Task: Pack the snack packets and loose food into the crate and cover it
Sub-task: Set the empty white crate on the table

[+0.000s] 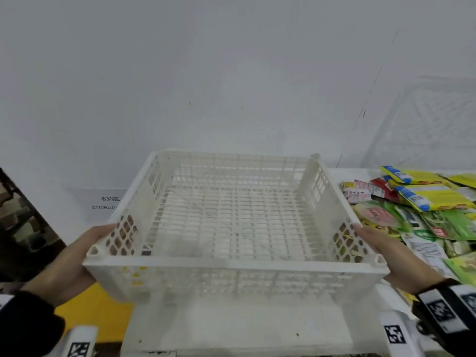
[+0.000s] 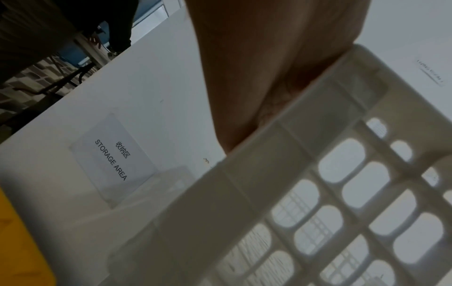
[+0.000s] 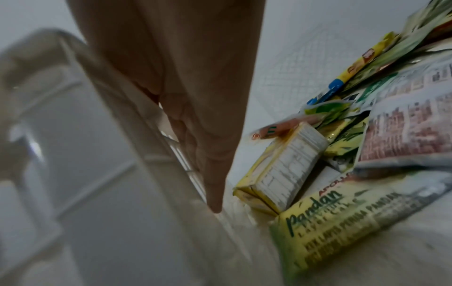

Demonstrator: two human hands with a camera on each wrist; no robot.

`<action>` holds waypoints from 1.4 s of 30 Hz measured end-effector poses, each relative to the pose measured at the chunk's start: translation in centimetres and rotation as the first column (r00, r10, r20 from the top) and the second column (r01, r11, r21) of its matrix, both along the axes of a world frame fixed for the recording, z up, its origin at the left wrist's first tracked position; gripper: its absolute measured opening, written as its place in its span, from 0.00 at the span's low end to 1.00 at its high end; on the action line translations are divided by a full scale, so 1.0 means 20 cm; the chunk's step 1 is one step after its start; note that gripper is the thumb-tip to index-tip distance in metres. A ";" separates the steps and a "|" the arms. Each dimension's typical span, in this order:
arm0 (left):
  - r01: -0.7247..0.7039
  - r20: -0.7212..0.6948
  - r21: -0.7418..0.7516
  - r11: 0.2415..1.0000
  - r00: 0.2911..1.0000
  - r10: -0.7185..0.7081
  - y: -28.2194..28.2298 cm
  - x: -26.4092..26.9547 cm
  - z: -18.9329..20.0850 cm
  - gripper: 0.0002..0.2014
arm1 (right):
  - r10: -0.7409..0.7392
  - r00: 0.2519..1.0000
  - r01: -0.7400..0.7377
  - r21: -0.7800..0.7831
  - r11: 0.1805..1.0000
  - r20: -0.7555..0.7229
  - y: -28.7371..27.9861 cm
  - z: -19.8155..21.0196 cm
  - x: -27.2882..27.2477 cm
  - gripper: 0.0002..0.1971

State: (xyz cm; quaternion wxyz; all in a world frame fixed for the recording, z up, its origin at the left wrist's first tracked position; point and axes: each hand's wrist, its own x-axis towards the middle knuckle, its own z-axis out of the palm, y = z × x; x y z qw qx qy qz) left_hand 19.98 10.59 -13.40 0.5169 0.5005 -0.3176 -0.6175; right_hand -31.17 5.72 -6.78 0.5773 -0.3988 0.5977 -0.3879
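**Crate in hand, nothing packed yet**

The task looks to be at its very start. The white lattice crate (image 1: 231,222) is held up between 2 hands with nothing inside it; its slotted floor shows bare through the head view. The left hand (image 1: 74,256) grips the crate's left end, thumb at the rim and fingers showing through the holes in the wall. The right hand (image 1: 396,256) lies along the right end with its fingers stretched flat against the wall, thumb along the rim. Whether the crate rests on the tabletop (image 1: 85,222) or hangs just above it I cannot tell.

All the snack packets (image 1: 422,212) lie in a loose pile just beyond the right hand, outside the crate. Past that pile, a white lattice panel (image 1: 425,124) leans at the wall, probably the cover. By my judgement, all the packing and the covering remain.
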 end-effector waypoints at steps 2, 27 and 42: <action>0.091 0.042 -0.009 0.996 0.995 -0.091 -0.03 -0.05 0.02 0.22 | 0.001 1.000 -0.002 -0.017 1.000 -0.023 -0.04 -0.01 -0.02 0.13; -0.046 0.255 -0.178 0.983 0.963 0.091 -0.16 -0.36 0.26 0.12 | -0.162 0.952 0.123 -0.161 0.979 -0.259 -0.28 0.02 -0.12 0.09; -0.163 0.710 -0.456 0.875 0.526 0.468 -0.16 -0.50 0.36 0.22 | -0.341 0.934 0.256 -0.465 0.848 -0.108 -0.13 -0.10 -0.05 0.15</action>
